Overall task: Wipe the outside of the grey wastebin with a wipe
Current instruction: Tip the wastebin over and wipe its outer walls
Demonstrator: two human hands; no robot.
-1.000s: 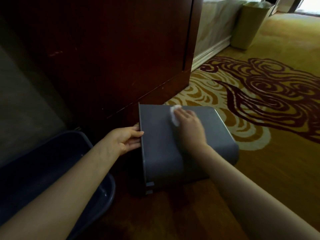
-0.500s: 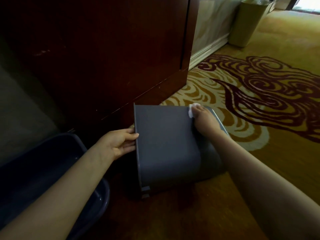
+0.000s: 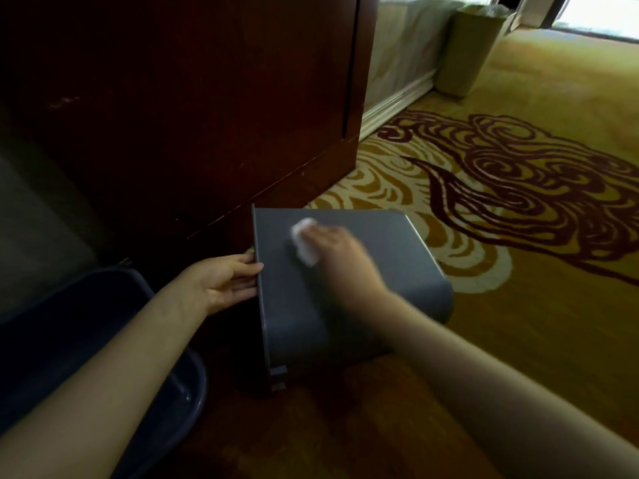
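Currently the right hand (image 3: 340, 257) is pressing a white wipe (image 3: 304, 245) across the upturned side of the grey wastebin (image 3: 380, 271) lying on the carpet (image 3: 518, 340), the left hand (image 3: 224, 283) gripping its rim, so the unwiped sides probably need turning up next.

We see a yellow carpet (image 3: 539, 333) with dark red swirls covering the floor. On it the grey wastebin (image 3: 408, 271) lies on its side, just beside a dark wooden cabinet (image 3: 207, 115) that stands on the floor. A dark blue tub (image 3: 193, 385) rests to the left, and a tan bin (image 3: 463, 53) stands upright far back against the wall.
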